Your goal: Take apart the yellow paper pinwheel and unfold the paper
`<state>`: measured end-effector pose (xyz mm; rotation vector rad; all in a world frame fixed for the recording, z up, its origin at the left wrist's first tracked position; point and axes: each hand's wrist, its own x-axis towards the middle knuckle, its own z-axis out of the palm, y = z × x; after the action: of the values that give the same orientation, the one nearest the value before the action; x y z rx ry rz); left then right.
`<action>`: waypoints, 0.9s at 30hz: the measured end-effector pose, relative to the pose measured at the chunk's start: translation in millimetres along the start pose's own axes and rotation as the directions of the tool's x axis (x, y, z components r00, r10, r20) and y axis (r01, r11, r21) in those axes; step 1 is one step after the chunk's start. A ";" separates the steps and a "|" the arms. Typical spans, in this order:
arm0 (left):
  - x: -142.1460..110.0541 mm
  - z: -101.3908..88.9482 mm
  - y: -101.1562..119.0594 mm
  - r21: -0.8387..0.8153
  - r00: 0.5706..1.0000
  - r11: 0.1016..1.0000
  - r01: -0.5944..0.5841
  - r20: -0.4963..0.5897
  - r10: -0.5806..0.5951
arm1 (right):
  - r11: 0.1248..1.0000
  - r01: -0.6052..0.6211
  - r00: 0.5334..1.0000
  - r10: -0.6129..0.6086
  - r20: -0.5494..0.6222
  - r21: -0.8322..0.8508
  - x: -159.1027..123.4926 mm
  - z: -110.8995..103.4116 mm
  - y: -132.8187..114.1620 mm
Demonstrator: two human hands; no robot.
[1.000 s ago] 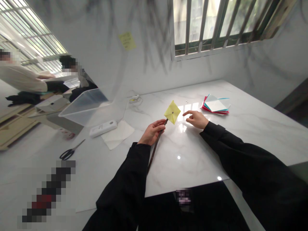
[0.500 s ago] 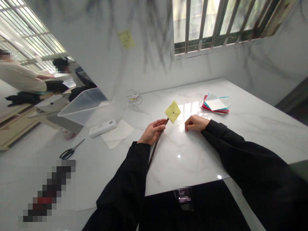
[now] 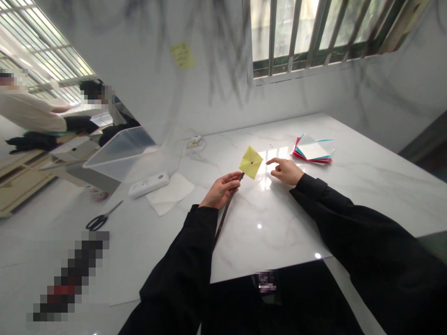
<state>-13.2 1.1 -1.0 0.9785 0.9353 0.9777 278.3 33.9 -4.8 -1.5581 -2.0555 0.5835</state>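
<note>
Our left hand (image 3: pixel 220 190) grips the pinwheel stick (image 3: pixel 226 209); our right hand (image 3: pixel 286 170), forefinger out, hovers beside the yellow pinwheel (image 3: pixel 250 162) over bare bench (image 3: pixel 279 218).

A yellow paper pinwheel (image 3: pixel 250 162) – pinned atop a dark stick (image 3: pixel 226 210) – stands tilted above the table.

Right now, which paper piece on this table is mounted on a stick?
The yellow paper pinwheel, pinned to the dark stick in the left hand. The coloured paper stack and white sheet lie flat.
</note>
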 end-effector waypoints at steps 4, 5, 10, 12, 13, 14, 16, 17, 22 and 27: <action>-0.2 0.4 -0.9 0.007 1.000 1.000 -0.016 0.026 0.015 | 0.999 -0.001 0.996 0.006 -0.092 0.052 -2.6 -0.7 -5.0; -0.2 0.6 -1.2 0.013 0.999 1.000 -0.015 0.039 0.015 | 0.999 0.015 0.992 -0.009 -0.125 0.050 -3.4 -1.4 -6.9; 0.3 0.8 -2.7 0.026 0.997 1.000 -0.010 0.076 0.008 | 0.997 0.066 0.987 -0.062 -0.145 0.025 -6.5 -8.4 -10.0; 0.8 0.4 -3.0 0.019 0.999 1.000 -0.015 0.049 0.014 | 0.996 0.070 0.974 -0.079 0.211 0.048 -7.4 -12.5 -7.8; 1.0 0.1 -2.9 0.013 0.999 1.000 -0.017 0.030 0.016 | 0.993 0.074 0.890 -0.107 0.444 0.092 -7.9 -14.9 -7.3; 1.2 0.0 -2.7 0.004 1.000 1.000 -0.019 0.008 0.019 | 0.985 0.070 0.753 -0.155 0.640 0.156 -8.7 -17.5 -8.1; 1.3 0.1 -1.6 -0.018 1.000 1.000 -0.019 -0.025 0.018 | 0.950 0.046 0.495 -0.290 0.819 0.308 -12.5 -22.6 -15.7; 1.2 0.3 -0.9 -0.028 0.999 0.999 -0.015 -0.033 0.014 | 0.926 0.032 0.418 -0.354 0.836 0.376 -16.5 -24.3 -23.3; -1.0 1.9 1.4 -0.031 1.000 1.000 -0.006 -0.031 0.005 | 0.815 -0.115 0.020 -0.570 0.822 0.568 -79.6 1.5 -89.5; -0.6 1.5 -1.5 -0.052 1.000 0.999 -0.002 -0.017 0.001 | 0.849 0.077 -0.237 -0.494 0.836 0.524 -189.0 83.2 -127.5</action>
<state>-11.6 -0.1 -1.8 0.9289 0.9193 1.0083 173.7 -184.8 -17.2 0.1161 -2.8895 2.3449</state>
